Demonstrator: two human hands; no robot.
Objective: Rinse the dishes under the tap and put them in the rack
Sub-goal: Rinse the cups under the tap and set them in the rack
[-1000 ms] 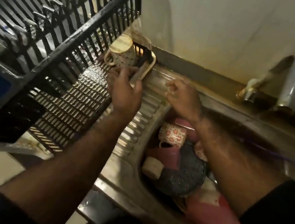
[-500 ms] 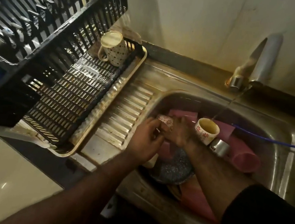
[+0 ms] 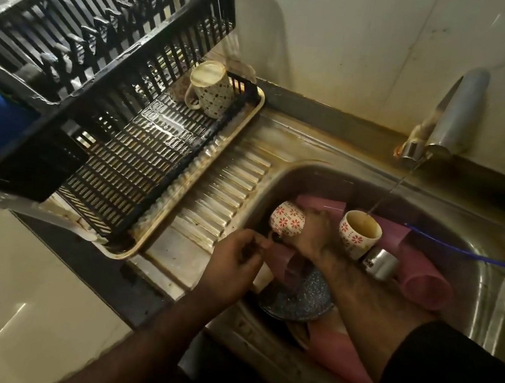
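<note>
Your right hand (image 3: 310, 232) gripped a flowered cup (image 3: 287, 218) tipped on its side over the sink (image 3: 490, 289), well left of the tap (image 3: 442, 127) stream; your left hand (image 3: 236, 260) hovered beside it, fingers curled, and whether they pinched anything I could not tell. Wet, it risked slipping onto the crockery below and chipping. The sink held a second flowered cup (image 3: 358, 235) catching the stream, pink tumblers (image 3: 426, 280) and a speckled plate (image 3: 297, 298); the rack (image 3: 139, 156), far left, held one dotted mug (image 3: 212, 90).
</note>
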